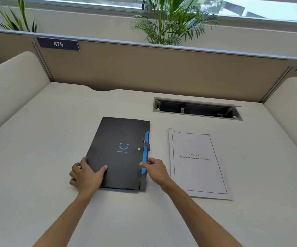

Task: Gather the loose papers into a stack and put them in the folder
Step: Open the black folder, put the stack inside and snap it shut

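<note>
A black folder (121, 150) with a blue smiley logo lies closed on the desk, its snap strap undone and blue inner dividers showing along its right edge. My left hand (86, 175) grips its lower left edge, thumb on the cover. At the folder's right edge, my right hand (155, 168) pinches the cover. To the right lies a stack of white papers (198, 164), its top sheet printed "Chapter 5", slightly uneven at the edges and apart from the folder.
An open cable slot (197, 108) is cut into the desk (55, 139) behind the papers. Beige partition walls with a "475" label (58, 44) close off the back and both sides. Potted palms stand beyond the partition.
</note>
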